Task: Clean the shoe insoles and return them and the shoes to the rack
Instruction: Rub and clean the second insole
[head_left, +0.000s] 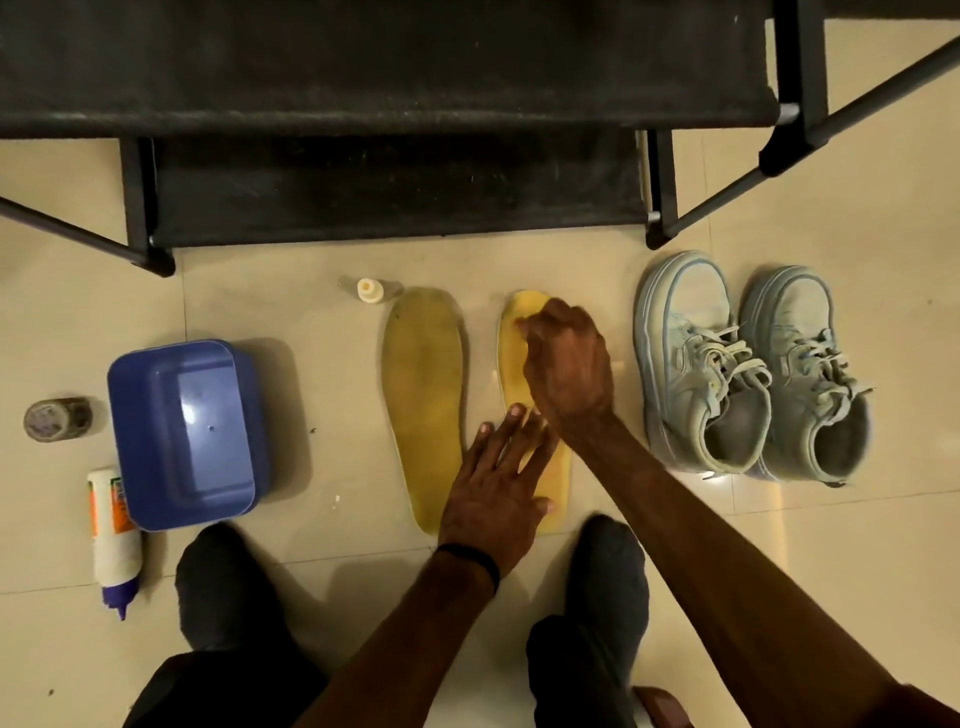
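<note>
The right-hand insole (519, 364) lay flat on the tiled floor (363, 561), its long axis running away from the person, toe toward the rack (395, 114) and heel nearest the knees. Both hands were on it. The left hand (498, 488) pressed down on the heel half with fingers spread and straight, pinning it in place. The right hand (566, 364) sat over the toe half with fingers curled under; it looked to be scrubbing, but whether it held a cloth or brush I could not tell, as the back of the hand hid the palm. So the insole lay directly under both hands, the right hand farther up its length, and any stroke would likely run along that long axis toward or away from the left hand.

Just to its left lay the second insole (423, 405), parallel and untouched, duller in colour; that made two insoles. To the right stood two pale blue shoes (753, 374), side by side, toes toward the rack, clear of the hands.

Farther left sat one blue tub (182, 431), one white bottle (111, 540) lying beside it, one round jar (57, 418), and one small bottle (369, 290) near the second insole's toe.
</note>
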